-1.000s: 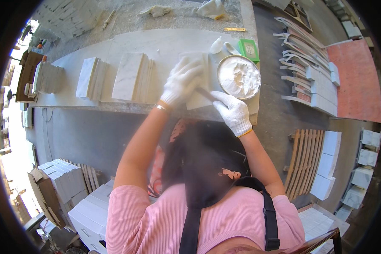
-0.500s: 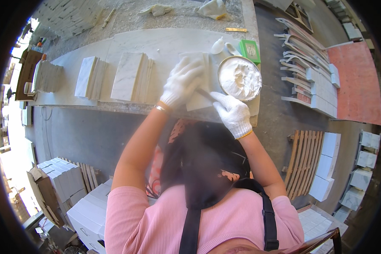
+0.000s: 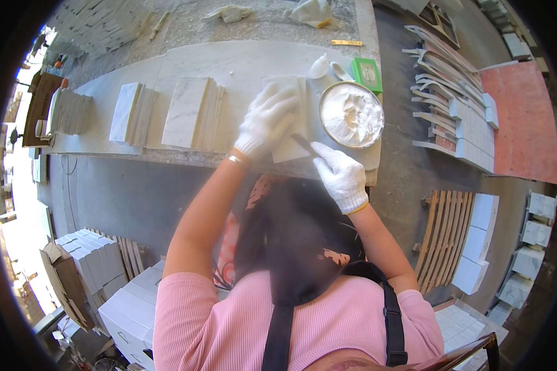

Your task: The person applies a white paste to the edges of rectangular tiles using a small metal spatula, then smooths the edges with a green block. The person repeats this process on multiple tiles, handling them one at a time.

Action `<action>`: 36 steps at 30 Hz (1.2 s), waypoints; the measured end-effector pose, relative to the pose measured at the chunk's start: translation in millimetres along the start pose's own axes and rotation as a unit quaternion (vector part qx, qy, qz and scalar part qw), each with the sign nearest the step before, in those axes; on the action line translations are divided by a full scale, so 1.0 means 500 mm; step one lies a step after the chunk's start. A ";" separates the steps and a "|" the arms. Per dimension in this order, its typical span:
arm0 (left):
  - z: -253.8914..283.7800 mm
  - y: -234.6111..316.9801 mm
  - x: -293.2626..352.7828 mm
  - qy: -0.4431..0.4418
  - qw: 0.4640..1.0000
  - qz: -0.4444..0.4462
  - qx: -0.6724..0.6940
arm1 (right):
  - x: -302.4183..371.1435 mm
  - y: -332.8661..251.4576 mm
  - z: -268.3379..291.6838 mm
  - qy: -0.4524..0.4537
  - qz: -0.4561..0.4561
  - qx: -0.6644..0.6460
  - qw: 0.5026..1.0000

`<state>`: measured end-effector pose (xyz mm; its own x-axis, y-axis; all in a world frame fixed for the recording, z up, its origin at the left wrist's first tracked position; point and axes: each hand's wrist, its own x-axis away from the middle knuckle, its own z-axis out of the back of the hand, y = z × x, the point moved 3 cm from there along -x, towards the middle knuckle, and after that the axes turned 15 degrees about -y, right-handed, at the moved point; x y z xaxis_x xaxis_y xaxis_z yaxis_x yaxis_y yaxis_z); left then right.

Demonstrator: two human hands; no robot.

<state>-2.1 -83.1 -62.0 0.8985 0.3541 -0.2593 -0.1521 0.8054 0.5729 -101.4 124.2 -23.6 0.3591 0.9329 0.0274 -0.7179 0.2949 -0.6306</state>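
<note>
R hand (image 3: 342, 178) w/ blade (image 3: 303, 144) at bench edge (image 3: 370, 163), tub (image 3: 354, 147) close.

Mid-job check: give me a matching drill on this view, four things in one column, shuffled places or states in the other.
1. Left hand
2. Right hand
3. Paste
4. Box

A. Green, just beyond the bowl
B. Laid over a white tile
C. White, inside the bowl
D. Holding a narrow dark tool

Pairs: 1-B, 2-D, 3-C, 4-A
</note>
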 end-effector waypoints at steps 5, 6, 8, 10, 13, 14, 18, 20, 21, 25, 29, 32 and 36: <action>-0.001 -0.002 -0.002 0.003 1.000 -0.002 -0.001 | -0.004 -0.025 -0.022 -0.056 0.025 -0.015 0.998; -0.002 -0.004 -0.002 0.004 1.000 -0.003 0.003 | -0.004 -0.023 -0.017 -0.021 0.006 -0.027 0.999; -0.004 -0.008 -0.001 0.000 1.000 0.004 0.004 | -0.007 -0.014 -0.005 -0.011 0.002 -0.052 0.999; -0.005 -0.008 0.002 0.003 1.000 0.000 0.000 | -0.009 0.001 0.011 0.025 -0.022 -0.079 0.996; -0.006 -0.006 0.000 0.000 1.000 -0.001 0.001 | -0.013 0.001 0.009 -0.020 -0.021 -0.064 0.998; -0.005 -0.005 -0.001 -0.001 1.000 0.003 0.000 | -0.014 -0.001 0.006 -0.035 -0.029 -0.049 0.998; 0.001 -0.005 -0.001 -0.005 1.000 0.002 -0.007 | -0.020 -0.012 0.003 -0.058 -0.002 -0.039 0.998; -0.002 -0.008 0.002 -0.019 1.000 0.004 -0.005 | -0.020 -0.007 0.016 0.030 -0.009 -0.063 0.998; -0.005 -0.010 0.004 -0.022 1.000 0.008 -0.003 | -0.021 -0.008 0.008 -0.011 -0.002 -0.060 0.998; -0.012 -0.015 0.004 -0.004 1.000 -0.019 0.002 | -0.021 -0.005 -0.006 -0.068 0.050 -0.026 0.996; 0.007 0.001 -0.006 0.025 0.998 -0.059 -0.026 | -0.019 -0.003 -0.003 0.033 0.032 -0.059 0.997; 0.026 0.022 -0.008 0.044 0.996 -0.075 -0.012 | -0.022 -0.012 -0.014 -0.078 0.023 -0.001 0.997; 0.031 0.035 -0.002 0.050 0.994 -0.078 -0.055 | -0.020 -0.022 0.010 0.033 0.050 -0.060 0.996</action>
<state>0.9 -76.8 -39.7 0.8702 0.2622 -0.4170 -0.0635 0.8992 0.4329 -100.2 112.7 -13.1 0.3312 0.9394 -0.0888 -0.6764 0.1708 -0.7164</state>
